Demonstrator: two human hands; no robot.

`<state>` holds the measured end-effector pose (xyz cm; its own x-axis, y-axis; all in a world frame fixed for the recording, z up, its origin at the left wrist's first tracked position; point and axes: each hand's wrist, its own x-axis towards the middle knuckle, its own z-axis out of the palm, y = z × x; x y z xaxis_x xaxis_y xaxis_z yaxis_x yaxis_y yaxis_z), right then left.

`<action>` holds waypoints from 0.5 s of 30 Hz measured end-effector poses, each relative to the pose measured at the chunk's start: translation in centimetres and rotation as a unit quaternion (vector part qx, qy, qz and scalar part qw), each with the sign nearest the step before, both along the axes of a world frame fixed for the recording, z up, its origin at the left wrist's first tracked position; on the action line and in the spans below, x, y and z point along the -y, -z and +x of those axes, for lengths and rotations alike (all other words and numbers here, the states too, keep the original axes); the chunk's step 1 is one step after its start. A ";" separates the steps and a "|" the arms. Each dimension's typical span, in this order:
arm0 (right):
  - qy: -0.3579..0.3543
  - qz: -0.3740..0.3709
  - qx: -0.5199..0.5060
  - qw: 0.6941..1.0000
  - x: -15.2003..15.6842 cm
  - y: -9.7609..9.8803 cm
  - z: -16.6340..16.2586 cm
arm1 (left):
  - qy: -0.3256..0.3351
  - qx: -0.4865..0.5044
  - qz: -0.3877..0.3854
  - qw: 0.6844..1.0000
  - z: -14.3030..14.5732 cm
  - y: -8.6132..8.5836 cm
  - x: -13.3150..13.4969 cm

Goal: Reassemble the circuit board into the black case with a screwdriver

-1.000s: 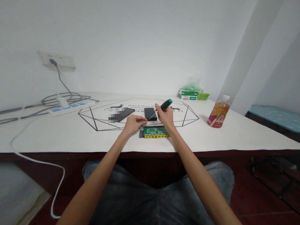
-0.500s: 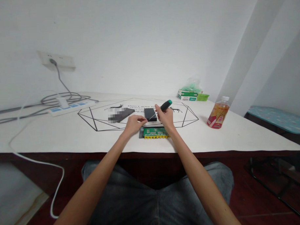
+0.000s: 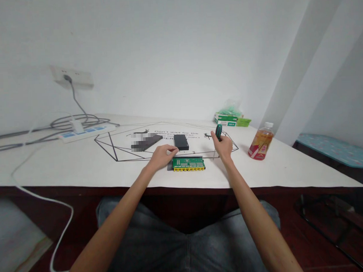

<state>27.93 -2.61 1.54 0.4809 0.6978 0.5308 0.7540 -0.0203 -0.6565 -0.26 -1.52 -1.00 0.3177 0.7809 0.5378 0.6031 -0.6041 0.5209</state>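
Note:
My right hand (image 3: 224,147) is wrapped round the dark, green-tipped handle of a screwdriver (image 3: 218,131). Its thin shaft points down toward the table, right of a green circuit board (image 3: 188,163) and apart from it. Yellow connectors line the board's near edge, and a grey piece shows under its left end. My left hand (image 3: 160,156) is closed in a pinch just beyond the board's upper left corner. Whatever may be between the fingertips is too small to make out. A small black box (image 3: 181,142) lies just past those fingertips.
A dark flat block (image 3: 151,142), partly blurred out, lies left of the black box. To the right stands a drink bottle (image 3: 261,143). Green-and-white boxes (image 3: 226,119) with a plastic bag sit at the back. A power strip (image 3: 87,132) and coiled cables occupy the left.
My right hand has moved right with the screwdriver, whose tip has left my left fingertips and turned downward. The circuit board is now fully exposed. My left hand stays almost where it was.

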 end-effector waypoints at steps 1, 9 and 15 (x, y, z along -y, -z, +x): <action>0.009 -0.059 0.023 0.998 0.1 0.3 0.8 | 0.018 0.005 -0.004 1.000 0.1 -0.3 0.5; 0.004 -0.252 0.161 0.954 0.5 1.8 1.0 | 0.124 -0.099 -0.038 0.987 0.0 -1.1 2.2; -0.036 -0.262 0.165 0.950 0.7 1.7 0.9 | 0.117 -0.096 -0.033 0.988 0.1 -1.0 1.8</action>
